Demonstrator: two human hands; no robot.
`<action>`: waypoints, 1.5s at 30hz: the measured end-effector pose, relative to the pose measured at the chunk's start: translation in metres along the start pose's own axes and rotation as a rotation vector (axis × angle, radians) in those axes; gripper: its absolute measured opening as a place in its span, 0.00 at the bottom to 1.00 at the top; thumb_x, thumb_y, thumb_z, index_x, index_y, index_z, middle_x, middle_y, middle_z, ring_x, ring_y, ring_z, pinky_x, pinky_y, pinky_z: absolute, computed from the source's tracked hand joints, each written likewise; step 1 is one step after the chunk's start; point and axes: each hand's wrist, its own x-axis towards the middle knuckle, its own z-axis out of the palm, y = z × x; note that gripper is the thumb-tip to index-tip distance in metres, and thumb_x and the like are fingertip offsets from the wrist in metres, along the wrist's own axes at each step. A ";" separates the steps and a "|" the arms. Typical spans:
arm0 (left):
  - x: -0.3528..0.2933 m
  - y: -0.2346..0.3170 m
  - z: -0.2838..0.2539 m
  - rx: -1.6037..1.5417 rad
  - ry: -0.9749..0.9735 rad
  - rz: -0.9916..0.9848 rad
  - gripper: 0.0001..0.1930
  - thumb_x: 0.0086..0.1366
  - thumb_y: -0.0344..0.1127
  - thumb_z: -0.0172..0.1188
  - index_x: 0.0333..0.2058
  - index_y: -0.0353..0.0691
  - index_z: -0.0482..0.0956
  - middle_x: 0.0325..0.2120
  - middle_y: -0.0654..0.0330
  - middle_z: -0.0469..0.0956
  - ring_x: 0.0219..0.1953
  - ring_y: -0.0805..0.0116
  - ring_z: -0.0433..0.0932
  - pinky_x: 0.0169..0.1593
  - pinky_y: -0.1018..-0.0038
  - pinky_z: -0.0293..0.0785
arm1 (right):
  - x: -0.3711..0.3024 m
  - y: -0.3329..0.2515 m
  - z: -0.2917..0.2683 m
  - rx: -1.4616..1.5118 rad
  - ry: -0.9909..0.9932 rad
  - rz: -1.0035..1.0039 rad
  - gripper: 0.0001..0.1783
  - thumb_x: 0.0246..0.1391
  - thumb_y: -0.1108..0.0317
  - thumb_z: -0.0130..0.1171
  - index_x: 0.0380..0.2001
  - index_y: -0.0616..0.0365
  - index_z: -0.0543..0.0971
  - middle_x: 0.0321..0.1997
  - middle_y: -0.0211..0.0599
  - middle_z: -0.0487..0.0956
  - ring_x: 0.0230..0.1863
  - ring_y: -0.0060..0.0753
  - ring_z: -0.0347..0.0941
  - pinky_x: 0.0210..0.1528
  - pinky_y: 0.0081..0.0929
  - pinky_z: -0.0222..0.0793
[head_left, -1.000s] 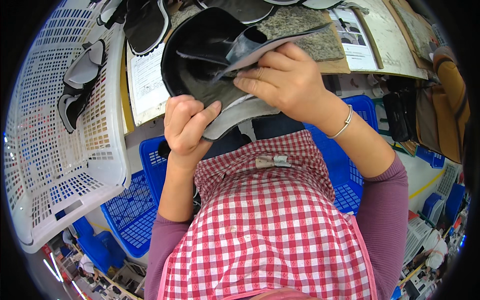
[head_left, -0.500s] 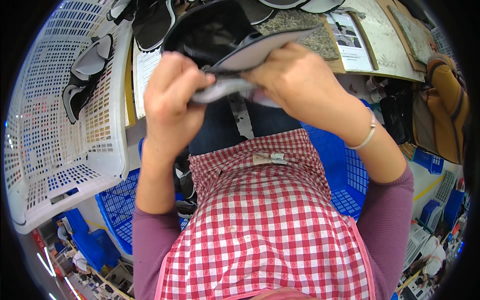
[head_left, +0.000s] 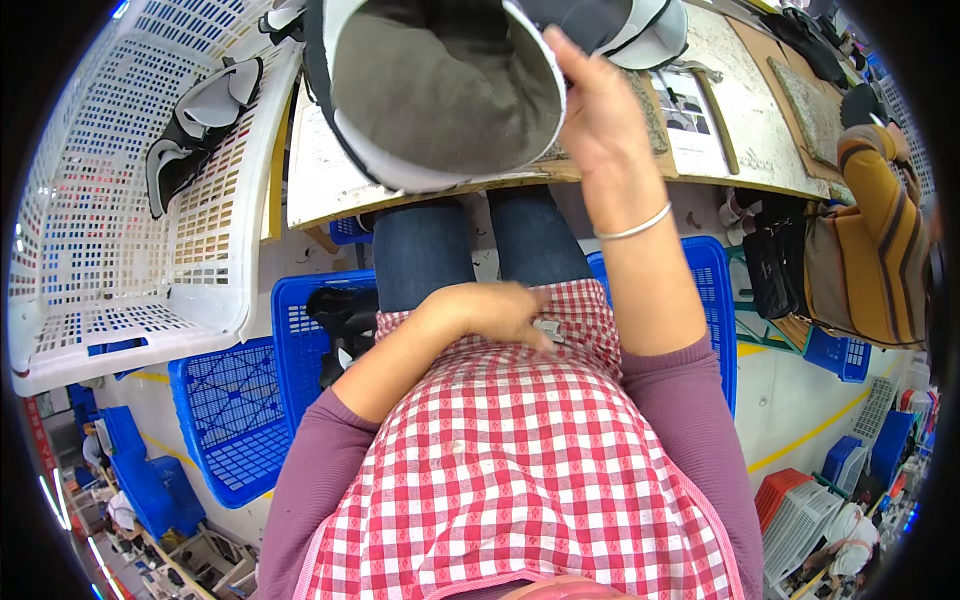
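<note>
A large black shoe upper (head_left: 445,90) with a dark grey lining and white edges hangs over the near edge of the bench at the top. Its wide opening faces me, and its upper part runs out of the picture. My right hand (head_left: 600,110) is closed on its right rim, thumb along the white edge. Low over the red checked apron (head_left: 510,450), my left hand (head_left: 490,312) is blurred by motion. Its fingers look stretched out to the right, apart from the upper, and nothing shows in them.
A white plastic basket (head_left: 215,260) holding a black-and-white upper (head_left: 200,120) stands left. More uppers (head_left: 645,35) lie on the bench (head_left: 770,150), near a printed sheet (head_left: 690,130). Blue baskets (head_left: 235,430) flank my legs. Another person's striped sleeve (head_left: 880,180) is at right.
My left hand has let go of the upper and dropped to the apron. My right hand has lifted and turned the upper, so its lined opening now faces me.
</note>
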 end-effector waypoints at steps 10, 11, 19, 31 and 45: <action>-0.017 -0.005 -0.093 0.531 0.149 0.745 0.17 0.55 0.33 0.70 0.44 0.41 0.83 0.42 0.54 0.81 0.47 0.52 0.83 0.47 0.59 0.83 | -0.032 0.025 -0.026 0.201 0.276 0.281 0.06 0.65 0.68 0.64 0.42 0.56 0.83 0.41 0.30 0.84 0.39 0.25 0.76 0.40 0.26 0.73; -0.025 -0.009 -0.074 0.391 -0.147 0.618 0.18 0.61 0.33 0.69 0.50 0.39 0.82 0.41 0.53 0.82 0.46 0.50 0.83 0.47 0.60 0.83 | -0.029 0.016 -0.024 0.252 0.248 0.254 0.06 0.65 0.68 0.63 0.42 0.56 0.83 0.42 0.30 0.84 0.41 0.26 0.77 0.42 0.27 0.73; 0.001 -0.040 0.005 -1.248 0.810 0.130 0.24 0.76 0.38 0.59 0.65 0.37 0.68 0.58 0.51 0.75 0.59 0.57 0.76 0.53 0.55 0.83 | -0.036 0.007 0.012 0.512 0.017 0.192 0.14 0.68 0.63 0.55 0.50 0.60 0.78 0.49 0.44 0.81 0.45 0.40 0.75 0.47 0.39 0.72; -0.002 0.006 -0.132 0.584 0.340 0.544 0.24 0.65 0.25 0.61 0.60 0.44 0.78 0.62 0.56 0.77 0.69 0.55 0.72 0.72 0.59 0.67 | -0.065 0.054 0.009 0.286 0.157 0.380 0.20 0.75 0.61 0.49 0.63 0.54 0.76 0.51 0.36 0.83 0.48 0.27 0.82 0.53 0.28 0.81; -0.018 0.032 -0.118 0.983 0.514 0.489 0.14 0.54 0.32 0.63 0.40 0.37 0.80 0.37 0.62 0.77 0.45 0.63 0.79 0.42 0.69 0.82 | -0.092 0.009 0.018 0.043 0.161 0.252 0.11 0.66 0.63 0.61 0.44 0.58 0.84 0.39 0.32 0.86 0.38 0.22 0.84 0.40 0.20 0.80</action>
